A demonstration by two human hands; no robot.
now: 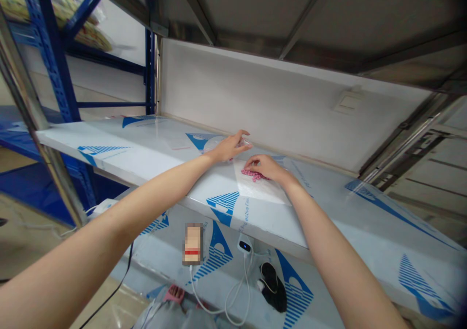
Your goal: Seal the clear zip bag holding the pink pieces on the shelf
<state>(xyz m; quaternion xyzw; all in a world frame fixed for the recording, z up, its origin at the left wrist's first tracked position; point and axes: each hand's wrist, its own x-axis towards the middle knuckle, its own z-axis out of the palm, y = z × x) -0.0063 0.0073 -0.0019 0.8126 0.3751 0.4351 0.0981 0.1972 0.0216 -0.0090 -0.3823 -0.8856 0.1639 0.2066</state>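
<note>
My left hand (231, 147) is over the back part of the shelf, thumb and forefinger spread apart. Clear plastic (246, 143) shows beside its fingers; whether the hand grips it I cannot tell. To the right, my right hand (265, 166) is closed, its fingertips bent down onto a small cluster of pink beads (257, 175). Part of the cluster is hidden under the fingers. Beneath the beads lies a thin white sheet (260, 191), flat on the shelf.
The metal shelf (160, 158) has blue-printed film and a wall behind. Another shelf (255, 12) hangs low overhead. Below are a phone (192, 244) on a cable, a white device (244, 245) and a black object (273, 287). A blue rack (51, 51) stands left.
</note>
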